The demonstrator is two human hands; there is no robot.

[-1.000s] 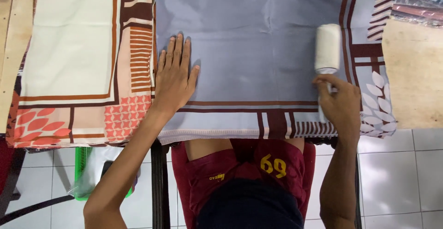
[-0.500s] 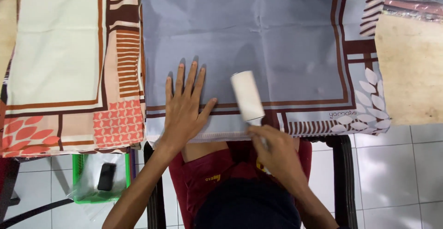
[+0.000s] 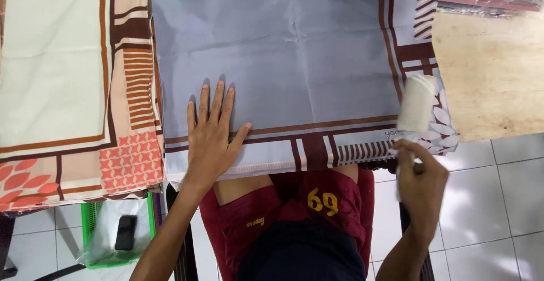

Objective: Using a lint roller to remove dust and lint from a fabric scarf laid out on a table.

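White tiled floor below, wooden worktop above it, bare at its right end. A grey cloth with brown border stripes covers the middle of the worktop and hangs over the near edge. A cream and orange patterned cloth lies just left of it. Your left hand lies flat, fingers spread, pressing the grey cloth near the near edge. Your right hand grips the handle of a white lint roller, roller head on the cloth's near right corner. A green basket sits on the floor at left.
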